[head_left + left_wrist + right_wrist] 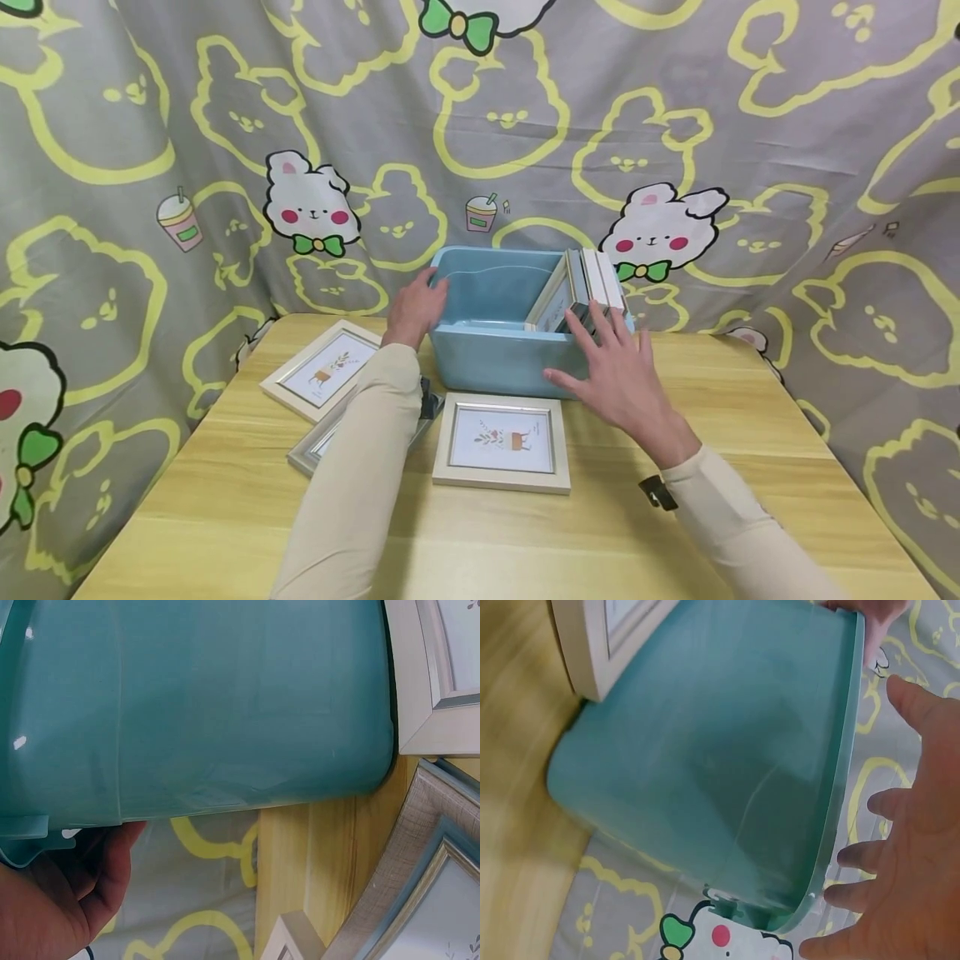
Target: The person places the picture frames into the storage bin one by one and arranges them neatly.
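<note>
Gray rabbit-print curtain (pixel 367 125) hangs behind a wood-grain tabletop (pixel 750 450). Mid-frame in the head view, a light-blue plastic bin (pixel 502 362) holds picture frames (pixel 579 279) stacked at its right end. The left hand (pixel 415 308) grips the bin's left end; the right hand (pixel 621 379) spreads wide near its front right. One cream frame (pixel 502 483) lies at lower centre, another cream frame (pixel 288 398) and a gray frame (pixel 306 458) left.
</note>
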A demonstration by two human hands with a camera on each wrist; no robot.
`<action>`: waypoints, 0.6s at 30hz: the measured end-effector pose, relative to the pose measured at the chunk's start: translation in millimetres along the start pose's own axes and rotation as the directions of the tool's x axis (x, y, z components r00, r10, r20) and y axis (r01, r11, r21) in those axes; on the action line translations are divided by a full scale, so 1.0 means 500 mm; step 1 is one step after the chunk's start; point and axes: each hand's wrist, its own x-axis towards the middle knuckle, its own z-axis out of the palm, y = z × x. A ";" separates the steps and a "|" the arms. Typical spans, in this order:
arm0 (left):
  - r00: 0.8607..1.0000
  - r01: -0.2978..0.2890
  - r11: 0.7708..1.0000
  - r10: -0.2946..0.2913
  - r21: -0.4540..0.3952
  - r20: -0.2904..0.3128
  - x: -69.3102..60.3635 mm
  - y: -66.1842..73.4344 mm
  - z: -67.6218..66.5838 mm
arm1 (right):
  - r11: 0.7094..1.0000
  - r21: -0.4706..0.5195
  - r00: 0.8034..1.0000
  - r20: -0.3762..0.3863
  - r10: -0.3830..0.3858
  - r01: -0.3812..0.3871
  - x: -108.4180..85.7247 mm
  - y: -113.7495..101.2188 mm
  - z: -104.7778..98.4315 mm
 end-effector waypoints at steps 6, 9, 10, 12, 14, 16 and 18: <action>1.000 0.009 1.000 -0.009 0.007 0.002 0.000 -0.004 0.000 | 1.000 0.025 1.000 -0.015 0.004 -0.003 -0.040 -0.013 0.018; 1.000 0.009 1.000 -0.009 0.005 -0.003 0.000 -0.003 0.000 | 0.999 0.046 0.998 -0.065 -0.001 0.004 -0.055 -0.017 0.027; 1.000 0.008 1.000 -0.008 0.006 -0.004 0.000 -0.003 -0.001 | 0.998 0.056 0.996 -0.086 -0.001 0.005 -0.060 -0.017 0.031; 1.000 0.006 1.000 -0.006 0.007 -0.008 0.001 -0.001 -0.001 | 0.997 0.078 0.992 -0.130 -0.002 0.012 -0.066 -0.019 0.037; 1.000 0.005 1.000 -0.005 0.009 -0.009 0.001 -0.001 -0.002 | 0.995 0.102 0.986 -0.167 -0.006 0.023 -0.073 -0.021 0.046; 1.000 0.005 1.000 -0.005 0.013 -0.009 0.002 -0.001 -0.001 | 0.993 0.110 0.981 -0.195 -0.018 0.040 -0.079 -0.023 0.055; 1.000 0.005 1.000 -0.005 0.017 -0.011 0.002 -0.001 -0.001 | 0.992 0.109 0.975 -0.219 -0.035 0.060 -0.085 -0.027 0.065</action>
